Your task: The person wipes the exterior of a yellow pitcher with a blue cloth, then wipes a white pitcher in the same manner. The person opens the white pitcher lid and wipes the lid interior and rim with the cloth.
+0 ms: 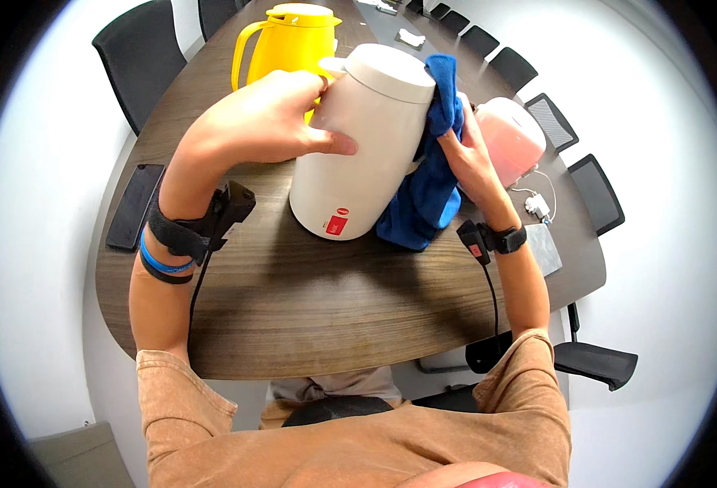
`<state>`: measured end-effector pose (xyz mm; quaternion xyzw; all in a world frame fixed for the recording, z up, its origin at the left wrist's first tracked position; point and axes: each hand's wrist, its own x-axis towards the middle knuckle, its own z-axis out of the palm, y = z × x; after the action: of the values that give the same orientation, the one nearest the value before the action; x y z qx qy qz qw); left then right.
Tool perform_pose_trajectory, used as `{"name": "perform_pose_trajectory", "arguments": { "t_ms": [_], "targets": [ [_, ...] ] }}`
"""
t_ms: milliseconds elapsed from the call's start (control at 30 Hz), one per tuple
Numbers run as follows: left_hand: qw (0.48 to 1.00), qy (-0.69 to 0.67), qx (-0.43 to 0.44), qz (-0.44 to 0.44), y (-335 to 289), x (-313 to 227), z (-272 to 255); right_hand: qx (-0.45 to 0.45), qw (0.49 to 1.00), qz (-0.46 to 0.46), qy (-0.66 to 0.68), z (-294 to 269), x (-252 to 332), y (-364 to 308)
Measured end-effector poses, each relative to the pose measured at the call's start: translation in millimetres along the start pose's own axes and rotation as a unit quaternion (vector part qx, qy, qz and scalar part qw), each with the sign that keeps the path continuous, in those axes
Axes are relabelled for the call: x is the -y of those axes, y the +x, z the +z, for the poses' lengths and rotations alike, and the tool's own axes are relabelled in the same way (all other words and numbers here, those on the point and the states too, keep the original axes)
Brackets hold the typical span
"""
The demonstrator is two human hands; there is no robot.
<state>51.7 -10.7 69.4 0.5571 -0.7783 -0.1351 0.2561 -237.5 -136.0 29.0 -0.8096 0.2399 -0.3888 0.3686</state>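
Note:
A white insulated jug [350, 163] with a red label low on its side stands on the wooden table in front of me. My left hand [269, 118] grips its upper left side, the thumb lying across the front and the other fingers partly hidden behind. A blue cloth [422, 195] hangs down along the jug's right side. Closed on the upper part of this cloth, my right hand [471, 159] presses it against the jug. Just behind, to the left, stands a yellow jug [289, 50] with a looped handle.
A pink rounded appliance [509, 142] sits right of the cloth, near a white plug with a cord [537, 205] and a grey flat pad [544, 249]. At the left table edge lies a dark phone-like slab [134, 205]. Black chairs [139, 57] line both sides of the table.

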Motion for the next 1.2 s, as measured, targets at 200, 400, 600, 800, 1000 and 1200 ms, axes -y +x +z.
{"name": "perform_pose_trajectory", "arguments": {
  "t_ms": [200, 400, 600, 800, 1000, 1200],
  "targets": [
    [0.994, 0.112, 0.012, 0.001, -9.7, -5.7, 5.3, 0.023, 0.996, 0.086, -0.010, 1.4, -13.6, -21.1],
    [0.990, 0.138, 0.021, 0.008, -13.4, -5.5, 11.8, -0.024, 0.985, -0.125, -0.115, -5.7, 10.6, 7.4],
    [0.984, 0.175, 0.026, -0.019, -17.4, -13.4, 10.4, -0.071, 0.981, -0.150, -0.105, -2.6, 2.0, 13.5],
    [0.986, 0.164, 0.017, -0.020, -15.1, -17.4, 9.7, -0.121, 0.932, -0.243, -0.240, -2.9, -24.5, 13.0],
    [0.986, 0.160, 0.019, -0.039, -16.7, -17.7, 12.5, -0.130, 0.956, -0.172, -0.198, 20.8, -27.4, 3.3],
    [0.986, 0.161, 0.015, -0.032, -14.9, -18.8, 9.8, -0.050, 0.995, -0.010, -0.081, 21.2, -57.1, -19.1]
  ]
}}
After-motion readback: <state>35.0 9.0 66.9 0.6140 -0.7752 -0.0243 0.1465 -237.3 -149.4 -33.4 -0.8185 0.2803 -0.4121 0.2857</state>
